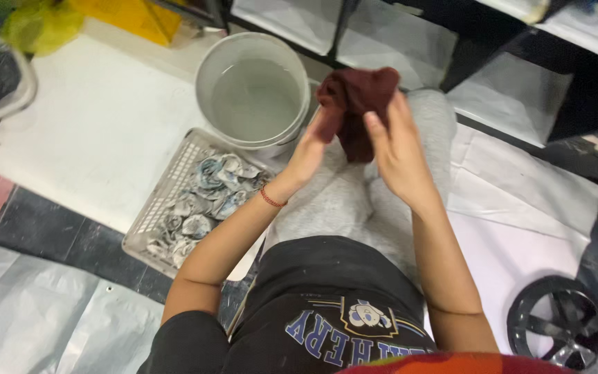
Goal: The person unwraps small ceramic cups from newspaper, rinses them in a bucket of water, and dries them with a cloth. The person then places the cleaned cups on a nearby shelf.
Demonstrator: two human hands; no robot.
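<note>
A dark maroon cloth (pixel 354 104) is bunched up between both my hands, held above my grey-trousered knees. My left hand (pixel 311 149) grips its lower left side; a red thread bracelet sits on that wrist. My right hand (pixel 396 149) clasps the cloth from the right, fingers wrapped over it. Just left of the cloth stands a white bucket (pixel 205 73) holding clear water. Below the bucket lies a white plastic basket (pixel 167 190) with several wrung, twisted grey-blue cloths in it.
A white board (pixel 98 131) lies under the bucket and basket. Plastic sheeting (pixel 36 318) covers the floor at lower left, white sheeting at right. A black wheel (pixel 555 329) sits lower right. Dark shelf frames run along the top; a yellow-green bag (pixel 36 24) is top left.
</note>
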